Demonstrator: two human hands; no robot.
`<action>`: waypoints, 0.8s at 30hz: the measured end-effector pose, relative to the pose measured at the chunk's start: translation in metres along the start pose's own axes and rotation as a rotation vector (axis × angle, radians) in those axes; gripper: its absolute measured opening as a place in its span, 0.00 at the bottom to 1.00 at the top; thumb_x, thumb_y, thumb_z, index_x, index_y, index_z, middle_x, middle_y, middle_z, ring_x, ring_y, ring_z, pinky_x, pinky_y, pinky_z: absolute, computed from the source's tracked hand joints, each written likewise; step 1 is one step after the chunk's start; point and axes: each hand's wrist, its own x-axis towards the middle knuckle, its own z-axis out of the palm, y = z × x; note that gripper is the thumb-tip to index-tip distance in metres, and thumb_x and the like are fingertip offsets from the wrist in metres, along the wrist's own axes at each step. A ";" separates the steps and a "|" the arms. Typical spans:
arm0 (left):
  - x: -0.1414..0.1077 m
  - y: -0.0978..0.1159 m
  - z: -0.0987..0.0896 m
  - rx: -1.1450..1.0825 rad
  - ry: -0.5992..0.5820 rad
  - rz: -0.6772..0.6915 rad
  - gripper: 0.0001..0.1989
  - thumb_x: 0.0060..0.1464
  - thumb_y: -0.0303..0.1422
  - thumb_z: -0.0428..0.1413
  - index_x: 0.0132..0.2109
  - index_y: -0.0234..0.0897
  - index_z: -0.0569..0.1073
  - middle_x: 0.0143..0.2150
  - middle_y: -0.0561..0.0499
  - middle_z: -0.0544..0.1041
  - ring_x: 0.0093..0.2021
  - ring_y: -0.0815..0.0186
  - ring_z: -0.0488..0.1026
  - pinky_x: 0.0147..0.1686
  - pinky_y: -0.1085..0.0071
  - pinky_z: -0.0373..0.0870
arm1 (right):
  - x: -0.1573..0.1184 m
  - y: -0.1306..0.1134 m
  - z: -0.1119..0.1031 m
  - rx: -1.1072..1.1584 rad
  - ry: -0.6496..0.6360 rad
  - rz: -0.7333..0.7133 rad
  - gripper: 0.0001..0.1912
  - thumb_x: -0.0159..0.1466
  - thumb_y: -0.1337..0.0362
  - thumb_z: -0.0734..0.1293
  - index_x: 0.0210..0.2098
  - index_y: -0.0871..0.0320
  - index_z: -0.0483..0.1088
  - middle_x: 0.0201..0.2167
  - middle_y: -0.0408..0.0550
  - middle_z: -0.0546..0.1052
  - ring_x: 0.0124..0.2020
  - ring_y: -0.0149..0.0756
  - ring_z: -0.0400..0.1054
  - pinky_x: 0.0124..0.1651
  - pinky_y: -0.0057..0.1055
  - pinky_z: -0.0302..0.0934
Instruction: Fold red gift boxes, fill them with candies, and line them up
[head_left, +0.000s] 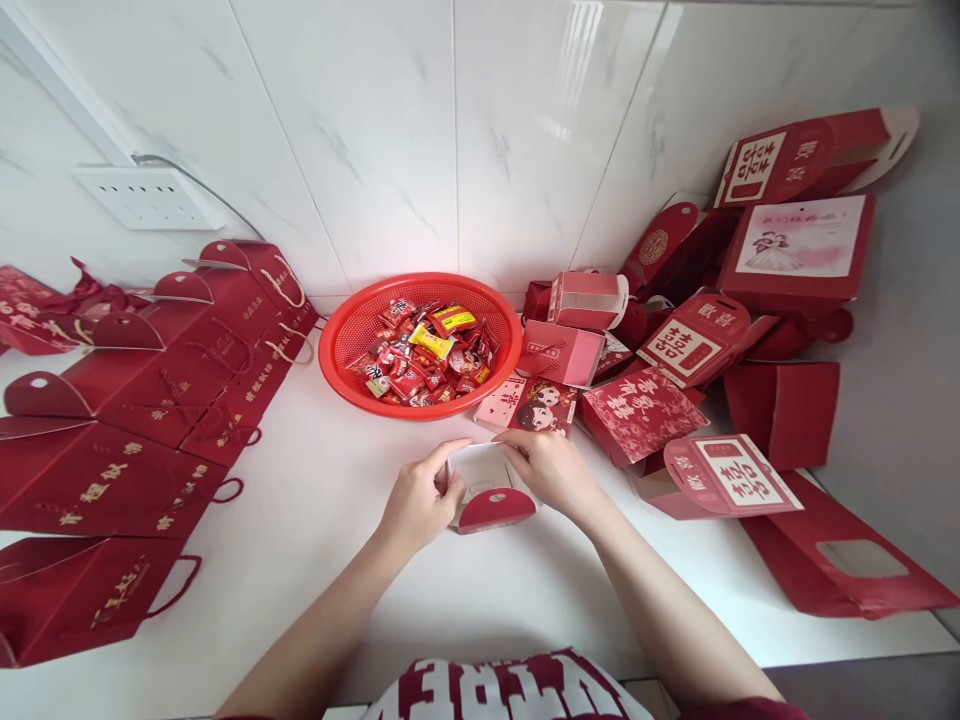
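Between my hands, a small red gift box (498, 508) with a white inside sits on the white counter, its top uncovered and a rounded, holed flap at the front. My left hand (424, 497) grips the left wall with curled fingers and thumb. On the other side, my right hand (551, 465) pinches the back right edge. Just behind the box lies a pink and red box (551, 403) with cartoon faces. A red plastic basket (334, 350) stands farther back, holding many wrapped candies (431, 345).
Rows of red handled gift boxes (150, 400) line the left side. A loose pile of red and pink boxes (645, 410) fills the right, stacked against the wall. A socket panel (146, 197) with a cable is on the tiled wall (397, 130).
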 end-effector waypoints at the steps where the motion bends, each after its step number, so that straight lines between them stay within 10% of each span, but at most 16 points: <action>1: 0.001 0.000 -0.002 0.015 0.015 -0.013 0.12 0.60 0.32 0.52 0.48 0.38 0.76 0.21 0.61 0.56 0.22 0.73 0.56 0.26 0.77 0.57 | 0.002 -0.001 0.000 -0.008 -0.006 -0.015 0.15 0.71 0.63 0.59 0.44 0.52 0.78 0.35 0.47 0.82 0.35 0.39 0.75 0.34 0.29 0.57; 6: 0.007 -0.002 -0.012 0.071 0.054 -0.024 0.19 0.61 0.40 0.53 0.24 0.35 0.65 0.20 0.59 0.51 0.23 0.73 0.50 0.24 0.75 0.50 | 0.009 -0.009 -0.002 -0.027 -0.038 -0.091 0.12 0.71 0.64 0.61 0.44 0.52 0.77 0.35 0.46 0.81 0.35 0.38 0.75 0.34 0.28 0.57; 15: 0.009 -0.014 -0.023 0.075 0.135 -0.003 0.17 0.61 0.40 0.53 0.27 0.35 0.72 0.20 0.58 0.54 0.23 0.72 0.51 0.26 0.74 0.51 | -0.006 -0.013 -0.024 0.212 -0.125 -0.627 0.14 0.65 0.52 0.70 0.45 0.55 0.76 0.47 0.49 0.77 0.49 0.39 0.71 0.59 0.40 0.57; 24: 0.013 -0.027 -0.011 -0.111 0.246 0.011 0.12 0.58 0.41 0.55 0.34 0.38 0.74 0.34 0.50 0.70 0.38 0.63 0.68 0.38 0.71 0.65 | -0.011 0.008 0.010 0.404 -0.180 -0.631 0.08 0.68 0.62 0.67 0.45 0.52 0.78 0.44 0.46 0.81 0.63 0.43 0.62 0.66 0.51 0.50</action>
